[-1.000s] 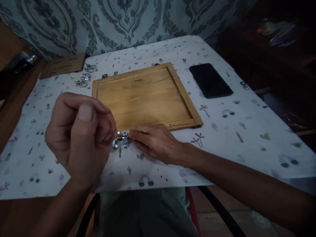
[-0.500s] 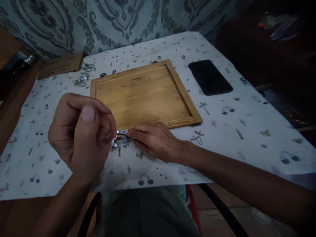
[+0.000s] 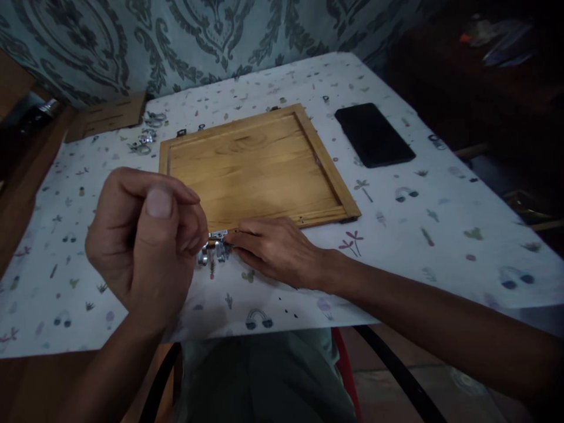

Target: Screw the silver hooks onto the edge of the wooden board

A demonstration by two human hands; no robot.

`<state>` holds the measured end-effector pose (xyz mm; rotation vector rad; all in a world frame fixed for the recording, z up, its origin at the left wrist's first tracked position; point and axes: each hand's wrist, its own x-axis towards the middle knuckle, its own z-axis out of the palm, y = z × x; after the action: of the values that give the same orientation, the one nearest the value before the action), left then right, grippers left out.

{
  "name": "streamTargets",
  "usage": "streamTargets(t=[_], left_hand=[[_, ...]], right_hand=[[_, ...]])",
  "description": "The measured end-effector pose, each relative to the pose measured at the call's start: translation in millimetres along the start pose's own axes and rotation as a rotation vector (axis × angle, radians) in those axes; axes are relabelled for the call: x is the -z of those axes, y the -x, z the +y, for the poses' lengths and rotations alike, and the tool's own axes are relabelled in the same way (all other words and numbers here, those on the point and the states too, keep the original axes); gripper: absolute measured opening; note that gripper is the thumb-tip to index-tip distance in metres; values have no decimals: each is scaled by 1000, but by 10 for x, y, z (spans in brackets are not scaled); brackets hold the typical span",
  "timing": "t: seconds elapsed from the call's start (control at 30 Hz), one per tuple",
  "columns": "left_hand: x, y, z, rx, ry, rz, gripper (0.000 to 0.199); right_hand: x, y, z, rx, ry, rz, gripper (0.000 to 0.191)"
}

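A framed wooden panel point(image 3: 247, 170) lies flat on the patterned tablecloth. At its front edge sits a silver metal hinge point(image 3: 217, 235), with shiny curved parts hanging toward me. My right hand point(image 3: 277, 252) lies low against that edge, fingers bent together, its fingertips pressed on the right side of the hinge. Raised in front of the panel's left corner, my left hand point(image 3: 150, 235) is closed, thumb over curled fingers, next to the hinge's left side. Whatever it grips is hidden behind the fingers.
More metal hinges point(image 3: 145, 138) lie at the back left beside a flat piece of cardboard point(image 3: 108, 117). A black phone point(image 3: 374, 135) rests right of the panel. The table's front edge point(image 3: 282, 335) runs just above my lap. A patterned wall point(image 3: 185, 41) stands behind.
Both hands keep nearly the same pose at the hinge. The view has shifted very slightly, with the panel and phone a little higher and further left.
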<state>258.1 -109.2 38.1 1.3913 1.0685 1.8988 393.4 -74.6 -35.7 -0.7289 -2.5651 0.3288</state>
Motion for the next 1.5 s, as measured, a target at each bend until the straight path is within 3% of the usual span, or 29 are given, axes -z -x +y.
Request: streamTargets(t=[0.4, 0.77, 0.93, 1.17, 1.5], left_hand=[[32, 31, -50, -157, -137, -61, 16], [-29, -5, 15, -30, -66, -56, 21], [20, 26, 4, -96, -95, -114, 13], [18, -33, 23, 42, 21, -90, 13], [43, -142, -58, 2, 144, -204, 13]], right_hand=[[25, -9, -9, -2, 18, 2, 26], [-8, 0, 0, 2, 15, 13, 23], [-6, -5, 4, 6, 15, 16, 22], [-9, -17, 0, 0, -4, 9, 25], [-20, -6, 12, 11, 3, 23, 26]])
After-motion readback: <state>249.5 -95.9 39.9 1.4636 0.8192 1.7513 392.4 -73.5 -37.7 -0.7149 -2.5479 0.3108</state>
